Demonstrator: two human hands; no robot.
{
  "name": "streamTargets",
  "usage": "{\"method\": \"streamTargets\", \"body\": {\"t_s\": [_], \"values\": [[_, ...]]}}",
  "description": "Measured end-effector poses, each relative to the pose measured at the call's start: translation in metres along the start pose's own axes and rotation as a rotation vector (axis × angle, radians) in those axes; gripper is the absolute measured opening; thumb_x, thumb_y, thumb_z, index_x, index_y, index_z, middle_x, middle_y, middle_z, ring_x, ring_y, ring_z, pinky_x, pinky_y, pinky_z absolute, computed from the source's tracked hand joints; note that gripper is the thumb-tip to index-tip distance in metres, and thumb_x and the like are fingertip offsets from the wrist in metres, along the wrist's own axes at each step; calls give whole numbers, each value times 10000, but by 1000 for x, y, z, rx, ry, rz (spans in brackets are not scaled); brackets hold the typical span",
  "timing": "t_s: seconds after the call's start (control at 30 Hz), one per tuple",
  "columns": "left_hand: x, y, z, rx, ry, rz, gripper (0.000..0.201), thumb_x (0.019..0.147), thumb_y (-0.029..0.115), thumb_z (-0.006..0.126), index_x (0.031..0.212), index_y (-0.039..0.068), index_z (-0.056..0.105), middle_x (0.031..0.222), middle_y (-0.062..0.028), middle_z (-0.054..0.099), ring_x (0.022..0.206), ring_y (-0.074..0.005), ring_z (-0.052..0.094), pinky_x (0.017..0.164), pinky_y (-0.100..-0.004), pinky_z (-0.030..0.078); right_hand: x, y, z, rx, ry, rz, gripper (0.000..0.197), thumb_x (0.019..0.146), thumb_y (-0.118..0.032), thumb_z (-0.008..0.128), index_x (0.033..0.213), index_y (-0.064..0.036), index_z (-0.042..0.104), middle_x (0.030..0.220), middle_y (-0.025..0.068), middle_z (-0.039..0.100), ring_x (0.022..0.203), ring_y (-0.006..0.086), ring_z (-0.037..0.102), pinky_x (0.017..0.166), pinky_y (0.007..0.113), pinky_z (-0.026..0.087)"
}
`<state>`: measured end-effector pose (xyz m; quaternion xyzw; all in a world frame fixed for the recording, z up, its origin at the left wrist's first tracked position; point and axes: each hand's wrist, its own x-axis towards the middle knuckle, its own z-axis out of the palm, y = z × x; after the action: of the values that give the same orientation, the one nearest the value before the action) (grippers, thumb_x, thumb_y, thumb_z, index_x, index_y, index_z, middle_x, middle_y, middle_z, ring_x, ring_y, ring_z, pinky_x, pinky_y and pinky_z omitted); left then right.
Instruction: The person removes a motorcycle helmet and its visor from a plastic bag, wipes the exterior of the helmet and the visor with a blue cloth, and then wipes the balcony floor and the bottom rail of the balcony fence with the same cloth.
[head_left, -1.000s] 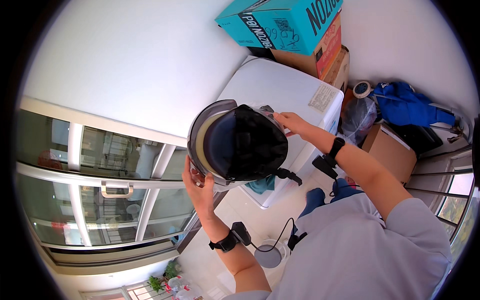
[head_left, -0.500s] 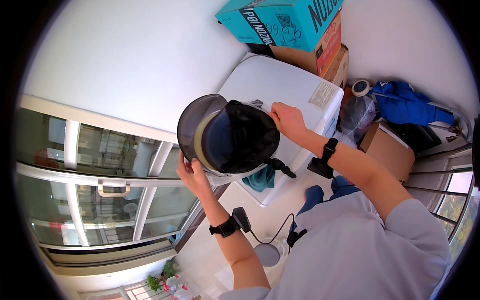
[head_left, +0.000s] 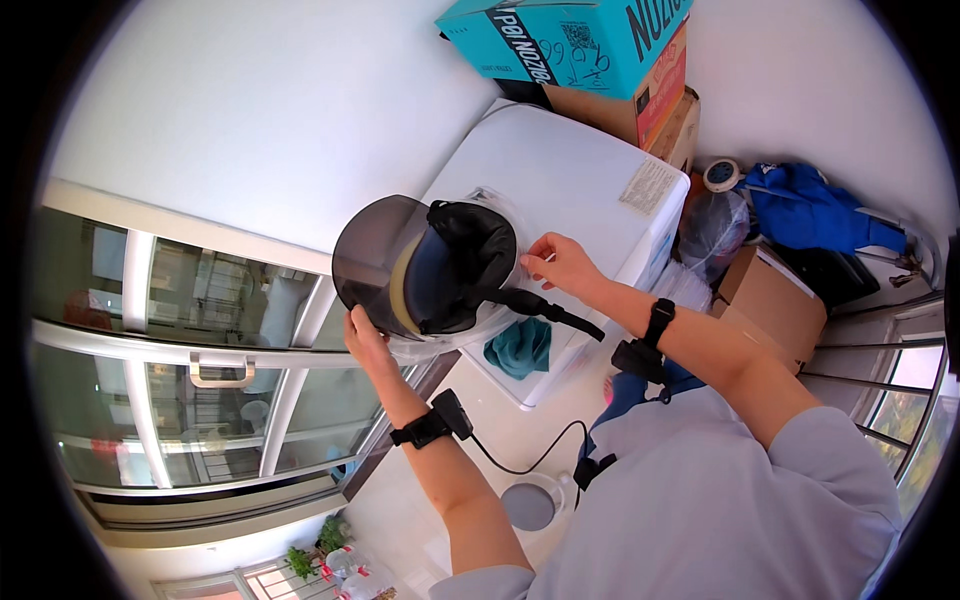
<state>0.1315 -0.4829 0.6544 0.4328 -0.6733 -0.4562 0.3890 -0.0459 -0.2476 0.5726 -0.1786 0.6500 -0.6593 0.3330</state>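
Note:
A helmet (head_left: 490, 250) is tilted so that its black padded inside faces me, with a tinted visor (head_left: 372, 262) on its left. My left hand (head_left: 368, 345) grips the lower left edge of the helmet by the visor; its fingertips are partly hidden. At the helmet's right rim is my right hand (head_left: 555, 265), its fingers curled into a pinch; whatever lies between them is too small to make out. A black chin strap (head_left: 550, 312) hangs toward the lower right. What looks like clear plastic (head_left: 505, 212) shows around the shell.
Beneath the helmet is a white appliance top (head_left: 570, 160) with a teal cloth (head_left: 518, 350) at its front edge. Boxes (head_left: 570, 50) are stacked behind it. A glass door (head_left: 200, 370) stands at left; a cardboard box (head_left: 770, 300) and blue bag (head_left: 820, 210) lie at right.
The helmet has moved slightly left and turned, with its strap swinging further out to the right. My left hand moved with it; my right hand has slid down along the rim, fingers now pinched.

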Motion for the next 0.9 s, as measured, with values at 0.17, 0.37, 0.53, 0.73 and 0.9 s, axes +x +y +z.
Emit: {"method": "streamTargets", "body": {"t_s": [0.17,0.37,0.53,0.73,0.9], "values": [[-5,3,8,94,10,80,338,865,366,490,894,40,576,661,1,486,530,-76,425,443,-225,333,4,10,13,76,102,-34,199,858,-191,588,916,-4,553,818,107,612,675,156,626,556,276,531],[-10,14,18,134,66,157,431,840,330,522,1056,-41,559,670,-31,519,507,-96,447,447,-248,349,-4,8,6,317,110,58,198,860,-146,566,940,33,535,862,128,596,688,197,637,592,313,566],[-12,24,27,196,87,152,495,833,350,540,1113,-58,541,715,-74,554,503,-115,468,454,-260,366,-22,11,3,63,-196,111,219,856,-140,572,993,30,561,916,119,612,715,187,646,582,301,562],[-20,39,38,245,79,128,526,824,381,552,1136,-41,527,732,-88,565,521,-129,504,439,-264,416,-42,-5,24,38,-320,-63,178,842,-84,571,1013,-40,587,907,74,637,718,190,647,573,280,522],[-22,40,32,195,33,83,523,823,383,557,1140,-32,523,647,-59,528,506,-120,506,436,-261,430,-41,8,22,-681,88,-779,192,747,-52,636,927,-92,580,883,44,587,726,215,613,592,274,489]]}}
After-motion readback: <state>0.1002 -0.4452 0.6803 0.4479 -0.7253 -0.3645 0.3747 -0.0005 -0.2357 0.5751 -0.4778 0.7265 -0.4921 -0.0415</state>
